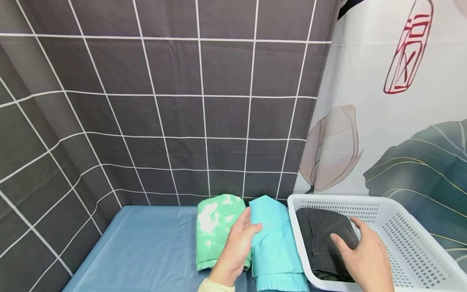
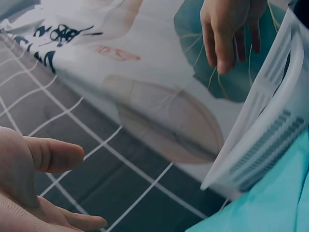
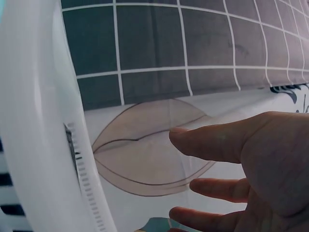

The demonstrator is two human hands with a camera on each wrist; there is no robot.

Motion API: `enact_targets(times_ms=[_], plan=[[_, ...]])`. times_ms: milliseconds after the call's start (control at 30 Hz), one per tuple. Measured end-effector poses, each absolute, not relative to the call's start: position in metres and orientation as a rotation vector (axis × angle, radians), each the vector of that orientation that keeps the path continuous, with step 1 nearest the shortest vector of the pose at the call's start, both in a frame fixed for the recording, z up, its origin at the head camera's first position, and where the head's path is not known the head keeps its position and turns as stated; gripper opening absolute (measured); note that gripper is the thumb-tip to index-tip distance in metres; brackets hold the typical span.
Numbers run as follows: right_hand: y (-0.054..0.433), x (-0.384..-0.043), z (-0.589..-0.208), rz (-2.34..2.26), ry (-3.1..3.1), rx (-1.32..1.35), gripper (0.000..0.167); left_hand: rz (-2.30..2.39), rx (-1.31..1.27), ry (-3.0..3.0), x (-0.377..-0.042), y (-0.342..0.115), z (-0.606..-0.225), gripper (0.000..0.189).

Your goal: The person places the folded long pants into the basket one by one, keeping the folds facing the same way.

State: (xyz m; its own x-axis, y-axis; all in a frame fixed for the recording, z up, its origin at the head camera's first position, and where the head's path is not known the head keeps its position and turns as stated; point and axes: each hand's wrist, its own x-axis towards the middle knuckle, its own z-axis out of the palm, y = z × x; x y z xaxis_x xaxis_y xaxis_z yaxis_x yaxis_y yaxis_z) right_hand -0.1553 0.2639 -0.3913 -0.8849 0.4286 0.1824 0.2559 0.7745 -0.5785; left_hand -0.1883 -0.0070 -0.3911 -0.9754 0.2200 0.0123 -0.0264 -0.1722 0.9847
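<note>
In the head view a folded black garment (image 1: 322,231), denim-like with a pocket, lies in the left part of a white plastic basket (image 1: 416,215). My right hand (image 1: 368,255) hovers over its right side, thumb and fingers spread apart and holding nothing. My left hand (image 1: 237,247) is raised in front of a folded green-and-white tie-dye cloth (image 1: 215,227) and a folded turquoise cloth (image 1: 275,243), overlapping both in this view. Its thumb stands away from the fingers, with nothing between them. The left wrist view shows the left hand (image 2: 38,188) beside the turquoise cloth (image 2: 260,208), palm empty.
A blue cloth-covered surface (image 1: 146,247) carries the folded cloths and basket. Behind it hangs a dark grey curtain (image 1: 175,113) with white grid lines. On the right is a white curtain (image 1: 365,81) printed with leaves and red lettering. The basket's rim stands right beside the turquoise cloth.
</note>
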Motion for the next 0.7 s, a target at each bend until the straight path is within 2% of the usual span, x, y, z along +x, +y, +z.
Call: enact_targets(times_ms=[400, 700], plan=[[0.238, -0.154, -0.385, 0.822, -2.621, -0.395, 0.071, 2.288, 0.154, 2.07, -0.195, -0.048, -0.395, 0.073], [0.22, -0.152, -0.384, 0.836, -2.598, -0.305, 0.066, 2.245, -0.009, 2.216, -0.194, -0.073, -0.401, 0.074]])
